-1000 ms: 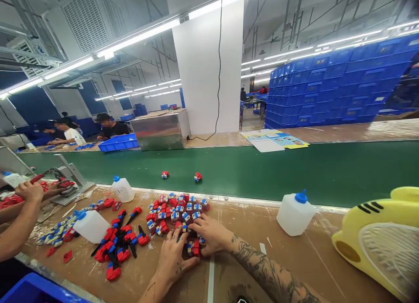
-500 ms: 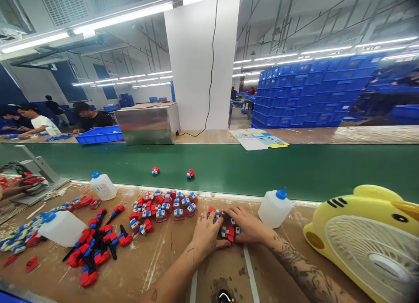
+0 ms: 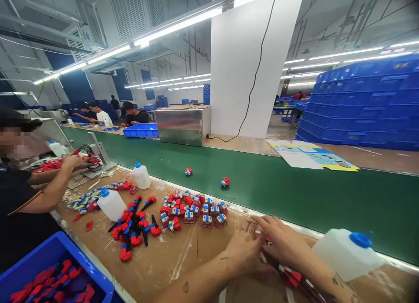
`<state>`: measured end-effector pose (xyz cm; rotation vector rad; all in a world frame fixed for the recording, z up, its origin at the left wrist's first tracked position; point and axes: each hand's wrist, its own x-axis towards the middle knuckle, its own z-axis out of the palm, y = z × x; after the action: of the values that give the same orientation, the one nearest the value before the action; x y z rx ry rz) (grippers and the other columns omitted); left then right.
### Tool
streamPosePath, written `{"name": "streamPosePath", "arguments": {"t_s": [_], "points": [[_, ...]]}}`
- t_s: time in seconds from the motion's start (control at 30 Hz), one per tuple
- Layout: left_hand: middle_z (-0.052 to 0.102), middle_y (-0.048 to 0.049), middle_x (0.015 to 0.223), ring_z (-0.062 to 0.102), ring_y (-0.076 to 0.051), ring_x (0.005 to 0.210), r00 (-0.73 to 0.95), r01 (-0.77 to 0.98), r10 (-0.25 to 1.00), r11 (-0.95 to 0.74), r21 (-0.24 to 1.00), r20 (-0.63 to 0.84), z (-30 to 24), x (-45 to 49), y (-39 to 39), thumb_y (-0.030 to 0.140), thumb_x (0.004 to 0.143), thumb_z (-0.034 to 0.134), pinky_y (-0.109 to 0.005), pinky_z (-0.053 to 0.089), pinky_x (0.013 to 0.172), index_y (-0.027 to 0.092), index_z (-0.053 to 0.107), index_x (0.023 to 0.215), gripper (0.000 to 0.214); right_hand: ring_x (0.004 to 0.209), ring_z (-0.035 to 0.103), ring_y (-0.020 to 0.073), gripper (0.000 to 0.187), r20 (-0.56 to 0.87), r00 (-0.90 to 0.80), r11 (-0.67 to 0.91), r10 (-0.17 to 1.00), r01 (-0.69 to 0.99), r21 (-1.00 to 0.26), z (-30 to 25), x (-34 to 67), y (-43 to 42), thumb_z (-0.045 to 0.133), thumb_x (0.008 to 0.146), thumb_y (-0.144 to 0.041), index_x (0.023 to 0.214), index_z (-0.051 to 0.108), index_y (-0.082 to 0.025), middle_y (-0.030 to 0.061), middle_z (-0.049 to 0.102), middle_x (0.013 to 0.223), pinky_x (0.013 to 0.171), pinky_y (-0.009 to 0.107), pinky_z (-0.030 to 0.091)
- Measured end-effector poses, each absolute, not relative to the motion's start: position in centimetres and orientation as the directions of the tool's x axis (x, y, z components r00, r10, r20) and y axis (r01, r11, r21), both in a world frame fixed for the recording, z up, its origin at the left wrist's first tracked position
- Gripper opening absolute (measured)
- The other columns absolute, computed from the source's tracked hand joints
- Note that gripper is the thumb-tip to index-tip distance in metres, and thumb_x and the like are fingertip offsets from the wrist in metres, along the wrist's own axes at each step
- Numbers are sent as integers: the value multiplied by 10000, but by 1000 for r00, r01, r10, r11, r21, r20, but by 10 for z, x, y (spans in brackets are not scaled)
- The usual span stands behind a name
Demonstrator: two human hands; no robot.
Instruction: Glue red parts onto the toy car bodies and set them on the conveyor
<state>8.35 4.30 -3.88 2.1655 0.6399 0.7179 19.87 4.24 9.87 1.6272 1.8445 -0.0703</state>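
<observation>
My left hand (image 3: 244, 250) and my right hand (image 3: 283, 242) are pressed together on the brown worktable (image 3: 183, 259), cupped around a small batch of red and blue toy pieces (image 3: 266, 240). Most of that batch is hidden under my fingers. A few more red pieces (image 3: 290, 274) lie under my right wrist. To the left of my hands lies a bigger cluster of the same toy pieces (image 3: 193, 209), apart from them. A white bottle with a blue cap (image 3: 347, 253) lies on its side just right of my right hand.
A green conveyor belt (image 3: 294, 194) runs behind the table with two toy pieces (image 3: 225, 181) on it. A pile of red, black and blue parts (image 3: 134, 226) and two more bottles (image 3: 111, 203) lie left. A co-worker's arm (image 3: 52, 187) and a blue bin (image 3: 49, 259) are at far left.
Both hands have slid a batch of toy pieces to the right, away from the big cluster and toward the right-hand bottle. The view has turned, so the yellow fan is out of sight.
</observation>
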Motion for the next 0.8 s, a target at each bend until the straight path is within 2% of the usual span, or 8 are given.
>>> {"name": "streamPosePath", "arguments": {"t_s": [0.07, 0.13, 0.23, 0.3, 0.37, 0.53, 0.63, 0.8], "points": [[280, -139, 1548, 259, -291, 1468, 656, 330, 730, -507, 797, 193, -53, 34, 60, 754, 764, 540, -463, 294, 1255, 214, 392, 1457, 890, 1203, 378, 190, 647, -483, -106, 275, 869, 915, 295, 82, 175, 67, 734, 892, -192, 1483, 471, -208, 34, 422, 1323, 1067, 303, 376], [280, -61, 1556, 240, -258, 1472, 524, 475, 849, -364, 801, 75, -72, -27, 78, 657, 753, 638, -423, 253, 1277, 292, 453, 1418, 781, 1228, 357, 173, 720, -458, -177, 308, 871, 923, 231, 58, 152, 91, 816, 895, -360, 1497, 446, -222, 24, 400, 1352, 1072, 276, 364], [231, -99, 1565, 189, -323, 1478, 239, 652, 962, -62, 756, -128, -106, -110, 97, 588, 754, 665, -504, 192, 1266, 281, 455, 1439, 779, 1323, 243, 256, 979, -453, -208, 324, 867, 926, 195, 8, 125, 125, 874, 803, -609, 1557, 360, -256, 60, 262, 1461, 1058, 437, 376], [213, -148, 1567, 146, -413, 1480, 172, 689, 955, 60, 722, -243, -129, -142, 103, 595, 652, 756, -593, 173, 1229, 280, 446, 1458, 920, 1369, 124, 350, 1142, -513, -242, 369, 824, 915, 161, -27, 113, 146, 885, 727, -718, 1593, 290, -270, 105, 132, 1513, 1050, 597, 310], [216, -135, 1576, 159, -416, 1487, 218, 686, 921, 90, 722, -322, -148, -151, 104, 585, 566, 816, -587, 214, 1219, 334, 416, 1471, 1022, 1366, 113, 398, 1151, -587, -276, 409, 761, 907, 104, -58, 105, 163, 885, 726, -713, 1600, 273, -281, 119, 103, 1521, 1040, 653, 282], [293, -9, 1561, 196, -300, 1494, 302, 635, 895, 69, 770, -329, -168, -121, 91, 613, 650, 733, -426, 230, 1279, 309, 438, 1460, 914, 1231, 376, 312, 1118, -542, -381, 447, 749, 895, -10, -85, 108, 170, 902, 723, -717, 1563, 354, -223, 107, 292, 1441, 1054, 456, 398], [335, 18, 1532, 192, -282, 1480, 270, 615, 912, 84, 784, -309, -161, -101, 79, 584, 703, 690, -412, 221, 1289, 277, 508, 1403, 786, 1211, 388, 310, 1037, -501, -417, 465, 759, 885, -32, -75, 122, 156, 887, 736, -736, 1513, 424, -230, 91, 302, 1436, 1063, 488, 369], [334, 34, 1536, 186, -271, 1483, 307, 564, 906, 73, 823, -291, -140, -73, 62, 571, 734, 668, -412, 224, 1293, 285, 474, 1426, 774, 1251, 359, 290, 1006, -505, -394, 441, 767, 897, -30, -50, 152, 134, 906, 730, -712, 1486, 446, -235, 60, 273, 1462, 1084, 473, 349]]}}
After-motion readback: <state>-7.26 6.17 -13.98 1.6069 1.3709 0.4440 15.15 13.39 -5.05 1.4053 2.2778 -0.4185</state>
